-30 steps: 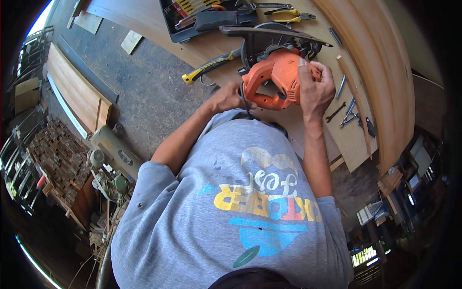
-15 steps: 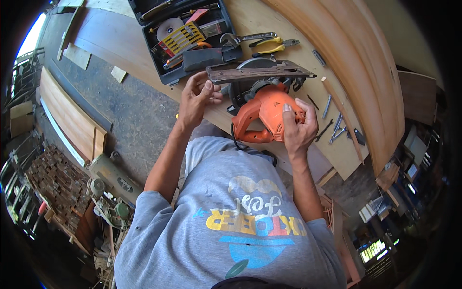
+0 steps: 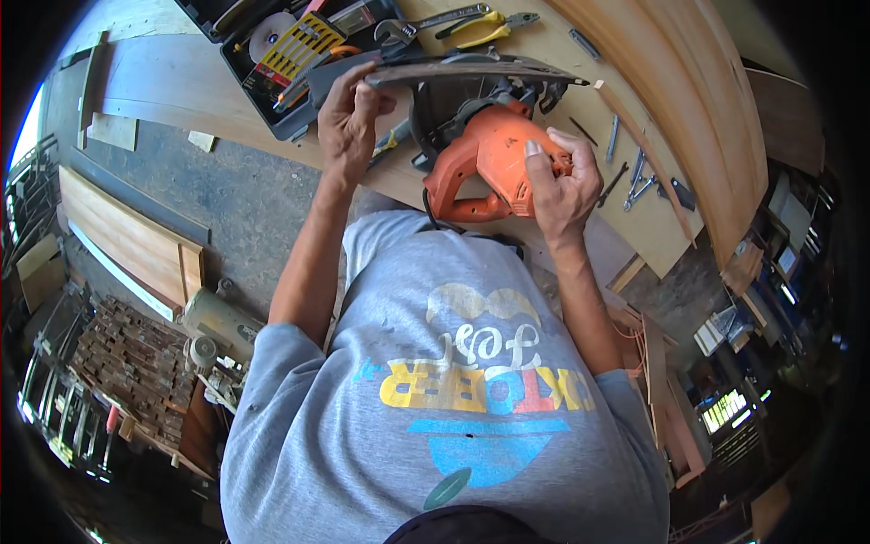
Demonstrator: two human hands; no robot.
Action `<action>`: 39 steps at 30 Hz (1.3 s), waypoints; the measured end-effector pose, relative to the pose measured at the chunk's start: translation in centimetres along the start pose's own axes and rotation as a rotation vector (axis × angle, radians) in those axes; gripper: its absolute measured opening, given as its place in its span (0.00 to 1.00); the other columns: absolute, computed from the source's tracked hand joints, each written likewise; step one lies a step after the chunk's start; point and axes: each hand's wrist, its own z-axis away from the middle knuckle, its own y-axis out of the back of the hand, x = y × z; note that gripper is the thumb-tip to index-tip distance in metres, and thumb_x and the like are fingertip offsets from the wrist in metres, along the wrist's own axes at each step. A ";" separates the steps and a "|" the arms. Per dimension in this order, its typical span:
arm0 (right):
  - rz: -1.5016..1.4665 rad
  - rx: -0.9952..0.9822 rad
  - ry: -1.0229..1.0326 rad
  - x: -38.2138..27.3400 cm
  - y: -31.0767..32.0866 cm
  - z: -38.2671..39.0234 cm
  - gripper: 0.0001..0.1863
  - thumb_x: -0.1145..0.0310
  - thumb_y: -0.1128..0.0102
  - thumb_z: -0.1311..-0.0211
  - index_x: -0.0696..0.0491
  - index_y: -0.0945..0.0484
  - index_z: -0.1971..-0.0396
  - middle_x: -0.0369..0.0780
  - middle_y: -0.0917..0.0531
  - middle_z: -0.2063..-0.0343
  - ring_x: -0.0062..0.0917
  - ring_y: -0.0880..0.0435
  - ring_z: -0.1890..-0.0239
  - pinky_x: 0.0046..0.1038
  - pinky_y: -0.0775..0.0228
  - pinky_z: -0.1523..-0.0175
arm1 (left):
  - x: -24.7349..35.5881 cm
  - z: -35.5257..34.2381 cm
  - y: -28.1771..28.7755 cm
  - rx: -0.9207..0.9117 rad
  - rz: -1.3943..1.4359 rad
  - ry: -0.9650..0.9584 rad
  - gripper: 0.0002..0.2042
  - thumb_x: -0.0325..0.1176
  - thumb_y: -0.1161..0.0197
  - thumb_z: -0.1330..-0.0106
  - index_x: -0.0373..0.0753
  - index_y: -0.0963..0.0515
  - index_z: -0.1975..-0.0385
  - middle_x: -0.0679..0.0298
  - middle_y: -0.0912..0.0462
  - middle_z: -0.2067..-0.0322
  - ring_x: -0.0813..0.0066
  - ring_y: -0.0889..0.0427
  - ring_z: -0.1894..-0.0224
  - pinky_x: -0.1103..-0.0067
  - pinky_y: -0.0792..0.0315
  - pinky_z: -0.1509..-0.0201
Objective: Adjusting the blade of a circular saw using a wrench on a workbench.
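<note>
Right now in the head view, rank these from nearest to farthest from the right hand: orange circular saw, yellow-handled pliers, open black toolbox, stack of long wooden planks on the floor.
1. Orange circular saw: held in the right hand.
2. Yellow-handled pliers: up the bench, beyond the saw.
3. Open black toolbox: upper left, past the left hand.
4. Stack of long wooden planks: far left, on the floor.

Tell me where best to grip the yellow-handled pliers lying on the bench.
Probably by the yellow handles of the pliers, coming from above: they lie flat on the workbench between the wrench and the saw's base plate, with the jaws pointing away to the right.
</note>
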 end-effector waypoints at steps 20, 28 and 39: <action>-0.288 0.168 -0.165 6.0 3.1 4.1 0.12 0.68 0.40 0.35 0.61 0.17 0.60 0.43 0.12 0.62 0.26 0.19 0.63 0.25 0.27 0.51 | 0.7 1.5 -5.2 -0.206 -0.363 -0.513 0.17 0.37 0.27 0.34 0.32 0.20 0.51 0.66 0.21 0.72 0.81 0.27 0.74 0.84 0.32 0.71; -0.239 0.144 -0.133 5.2 2.8 2.7 0.12 0.65 0.37 0.34 0.60 0.16 0.63 0.40 0.12 0.67 0.23 0.21 0.67 0.23 0.27 0.56 | -0.7 3.4 -3.3 -0.146 -0.397 -0.503 0.20 0.41 0.30 0.31 0.32 0.21 0.50 0.62 0.17 0.67 0.77 0.23 0.73 0.80 0.29 0.69; -0.276 0.218 -0.098 6.4 2.8 1.8 0.13 0.63 0.37 0.34 0.60 0.17 0.68 0.39 0.14 0.71 0.22 0.23 0.71 0.23 0.28 0.60 | 2.1 -0.1 -6.3 -0.131 -0.499 -0.475 0.16 0.42 0.30 0.31 0.35 0.19 0.55 0.64 0.18 0.72 0.77 0.25 0.75 0.80 0.30 0.71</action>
